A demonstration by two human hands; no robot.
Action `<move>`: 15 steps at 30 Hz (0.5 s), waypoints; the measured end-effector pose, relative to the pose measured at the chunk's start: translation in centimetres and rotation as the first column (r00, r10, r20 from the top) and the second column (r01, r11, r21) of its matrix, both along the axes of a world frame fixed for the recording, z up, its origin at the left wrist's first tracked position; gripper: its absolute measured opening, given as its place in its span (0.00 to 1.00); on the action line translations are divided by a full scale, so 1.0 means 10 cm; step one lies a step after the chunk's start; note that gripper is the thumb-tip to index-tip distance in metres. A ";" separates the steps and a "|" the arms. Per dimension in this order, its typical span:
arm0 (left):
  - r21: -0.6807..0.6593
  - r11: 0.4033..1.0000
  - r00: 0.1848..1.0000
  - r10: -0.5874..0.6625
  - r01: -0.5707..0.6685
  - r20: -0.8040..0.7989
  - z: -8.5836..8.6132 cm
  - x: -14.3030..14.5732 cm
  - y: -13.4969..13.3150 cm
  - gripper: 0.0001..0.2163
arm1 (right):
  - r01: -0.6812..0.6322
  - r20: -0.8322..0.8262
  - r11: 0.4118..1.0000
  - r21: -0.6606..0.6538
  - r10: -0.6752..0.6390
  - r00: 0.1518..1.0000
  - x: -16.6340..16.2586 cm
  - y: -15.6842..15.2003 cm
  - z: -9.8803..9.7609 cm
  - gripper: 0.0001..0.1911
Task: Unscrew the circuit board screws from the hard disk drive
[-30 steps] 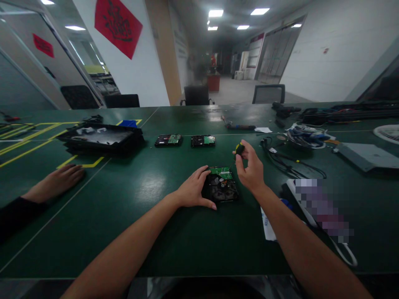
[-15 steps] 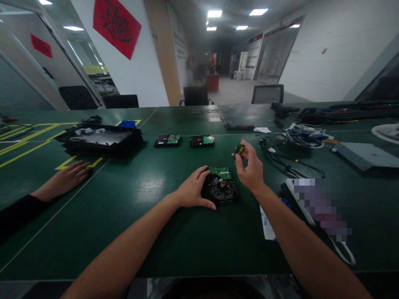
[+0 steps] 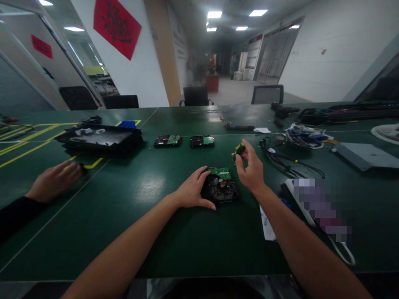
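Note:
A black hard drive (image 3: 222,187) with a green circuit board on top lies on the green table (image 3: 156,224) in front of me. My left hand (image 3: 193,190) clasps the drive's left side, thumb along its near edge. My right hand (image 3: 249,166) is closed around a small screwdriver (image 3: 238,149) with a black and yellow handle, held upright, its thin shaft pointing down toward the board's right edge.
Two more drives (image 3: 168,140) (image 3: 202,141) lie further back. A black tray (image 3: 99,139) stands at the left. Another person's hand (image 3: 54,180) rests on the table at the far left. Cables (image 3: 289,160), a tool (image 3: 240,126) and papers (image 3: 268,224) lie to the right.
The other person's hand at the left has shifted and lifted a little. My own hands have stayed on the drive and the screwdriver, with the handle turning slightly.

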State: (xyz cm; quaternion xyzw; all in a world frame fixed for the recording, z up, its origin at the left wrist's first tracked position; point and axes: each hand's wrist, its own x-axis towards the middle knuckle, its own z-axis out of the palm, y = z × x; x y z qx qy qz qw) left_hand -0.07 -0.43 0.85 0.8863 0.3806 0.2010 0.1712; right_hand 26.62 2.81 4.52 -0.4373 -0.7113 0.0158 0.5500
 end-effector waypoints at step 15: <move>0.004 1.000 1.000 -0.005 0.005 -0.009 0.03 0.00 -0.01 0.63 | 0.038 0.012 0.999 0.029 -0.038 0.999 0.02 0.02 -0.01 0.29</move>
